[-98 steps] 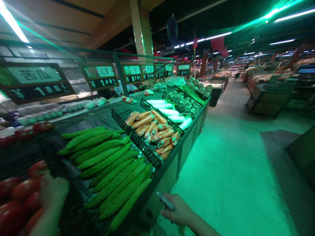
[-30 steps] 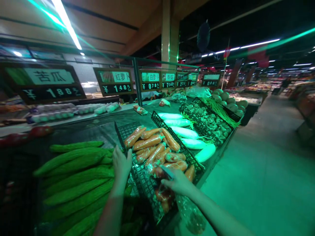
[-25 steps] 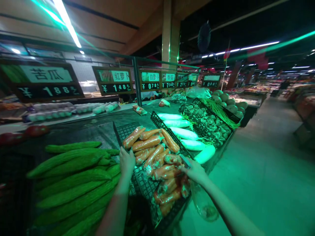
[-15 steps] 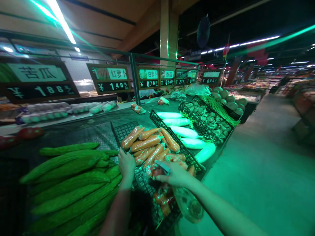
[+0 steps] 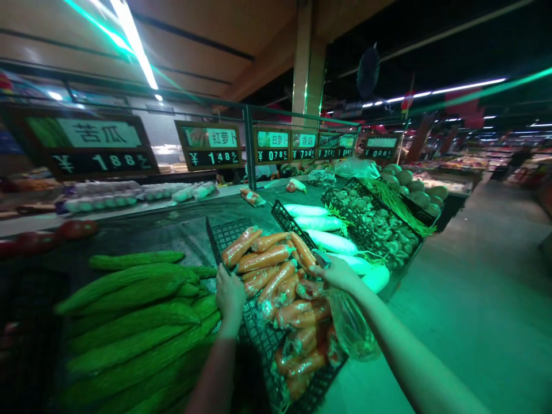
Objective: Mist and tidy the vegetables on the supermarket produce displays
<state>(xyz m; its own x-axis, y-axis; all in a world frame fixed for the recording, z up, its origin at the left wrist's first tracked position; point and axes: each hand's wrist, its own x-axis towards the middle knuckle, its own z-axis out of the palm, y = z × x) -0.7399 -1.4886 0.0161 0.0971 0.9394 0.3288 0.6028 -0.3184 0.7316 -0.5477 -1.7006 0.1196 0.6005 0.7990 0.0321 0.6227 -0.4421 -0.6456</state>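
Observation:
I stand at a vegetable stall. My left hand (image 5: pixel 230 294) rests, fingers curled, on the black plastic divider (image 5: pixel 254 328) between the bitter gourds (image 5: pixel 129 310) and the wrapped carrots (image 5: pixel 276 282). My right hand (image 5: pixel 338 272) reaches over the carrot pile near its far right side. It is closed on a phone and a clear plastic bag (image 5: pixel 351 328) that hangs under my wrist with something in it.
White radishes (image 5: pixel 332 241) lie beyond the carrots, then mushrooms (image 5: pixel 371 221) and long beans. Price signs (image 5: pixel 209 148) hang on a green rail behind. Tomatoes (image 5: pixel 73 230) sit at the far left. The aisle floor (image 5: pixel 466 299) runs along the right.
I have walked from the tomatoes and gourds to the carrots. My left hand stayed on the divider; my right hand moved back and forth over the carrots and now sits farther back.

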